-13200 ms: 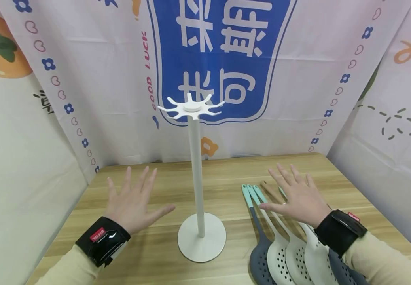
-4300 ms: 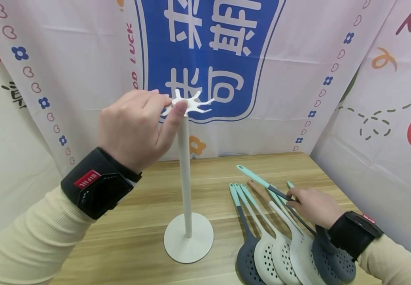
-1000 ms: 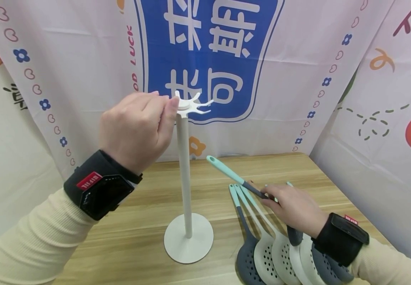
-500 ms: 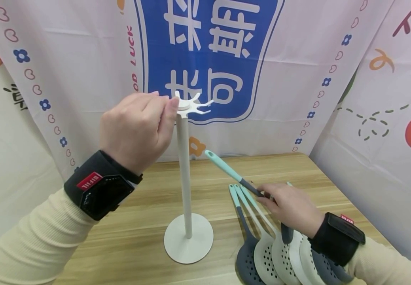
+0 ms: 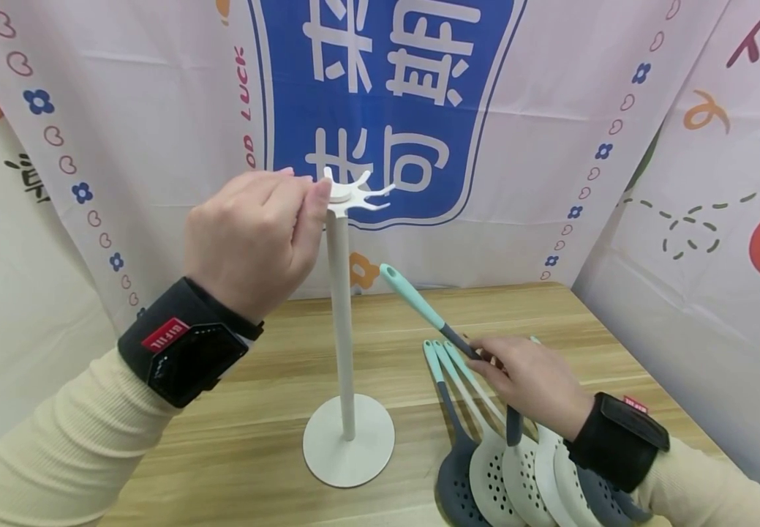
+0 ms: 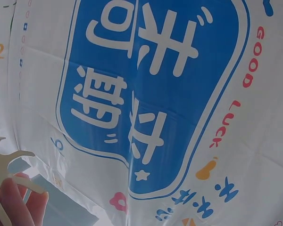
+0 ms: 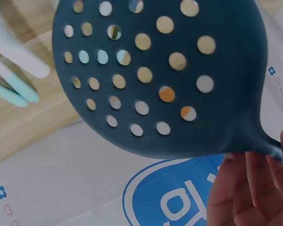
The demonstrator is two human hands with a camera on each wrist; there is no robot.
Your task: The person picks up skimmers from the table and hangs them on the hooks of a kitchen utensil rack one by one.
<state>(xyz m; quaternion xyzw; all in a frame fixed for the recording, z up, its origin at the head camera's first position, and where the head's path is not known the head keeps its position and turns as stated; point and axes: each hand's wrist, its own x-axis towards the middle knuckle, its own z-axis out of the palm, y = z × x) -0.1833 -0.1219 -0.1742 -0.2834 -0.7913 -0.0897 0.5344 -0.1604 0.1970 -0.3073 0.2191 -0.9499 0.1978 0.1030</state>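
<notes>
White utensil stand [image 5: 342, 322] gripped at hooked top by left hand [image 5: 257, 227]; mint-handled dark skimmer [image 5: 419, 302] clasped at shaft by right hand [image 5: 531, 380], above other skimmers [image 5: 485, 457].

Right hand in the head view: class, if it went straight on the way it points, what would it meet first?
Probably the white stand's pole: the right hand points that way, with the skimmer's turquoise handle leading. Depth is unclear; it could miss.
</notes>
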